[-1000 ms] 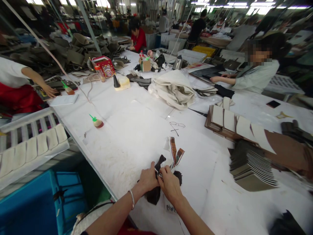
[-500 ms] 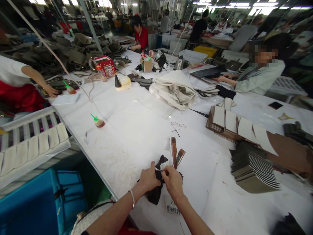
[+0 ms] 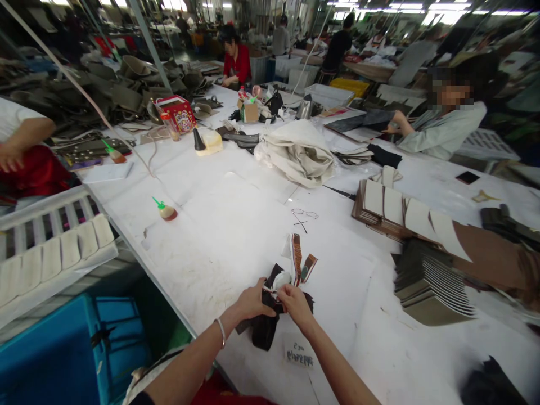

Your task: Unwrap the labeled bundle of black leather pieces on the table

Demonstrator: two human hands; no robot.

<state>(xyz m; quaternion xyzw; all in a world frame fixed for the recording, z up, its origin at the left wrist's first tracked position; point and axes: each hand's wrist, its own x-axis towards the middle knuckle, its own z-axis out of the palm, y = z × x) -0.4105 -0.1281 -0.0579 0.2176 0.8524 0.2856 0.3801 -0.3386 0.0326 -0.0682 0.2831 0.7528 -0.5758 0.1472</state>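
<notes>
Black leather piece (image 3: 265,332) sits bunched on the white table (image 3: 202,270) just below two brown strips (image 3: 297,259), which lie loose — our left grip (image 3: 253,301) and right grip (image 3: 297,306) both pinch its upper edge closed.

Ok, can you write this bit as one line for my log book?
left hand: holds dark material | right hand: holds same material | just beyond: brown strap

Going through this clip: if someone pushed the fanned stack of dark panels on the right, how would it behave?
The fanned stack of dark panels would probably slide apart, since its layers sit offset. Each panel looks fairly stiff, holding clean curved edges.
</notes>
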